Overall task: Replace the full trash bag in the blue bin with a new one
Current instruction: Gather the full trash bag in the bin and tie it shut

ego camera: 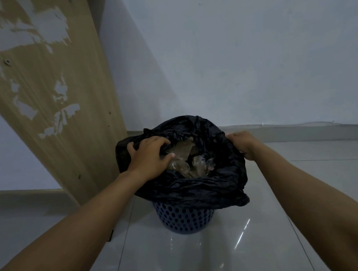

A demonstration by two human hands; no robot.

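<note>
The blue bin (185,219) stands on the tiled floor (208,263), near the corner where the wall (231,53) meets a wooden panel (46,104) at the floor's far left. Its perforated side shows only below the overhang. The black trash bag (200,188) lines the bin, its mouth open and its loose edge draped over the rim on all sides seen. Inside lie crumpled clear plastic and paper waste (187,158), filling the bag close to the rim.

The left hand (148,158) rests on the bag's left edge, fingers curled and closed on a fold of black film, thumb lying toward the waste. The right hand (243,143) is at the right edge, fingers bent over and clamped on the film there; the fingertips are hidden beneath the fold.

Judgement: the step in hand is freeing the overhang from the rim and gathering the mouth, an early stage of the task. No new bag is in view.

Recommendations:
1. Peel the edge up off the rim at 2 opposite points first, then work round.
2. Draw both edges to the centre before lifting, so waste stays in.
3. Lift straight up; the light bin may rise with the bag and need steadying.
4. Grip bunched film, not a single layer, which could tear.
</note>
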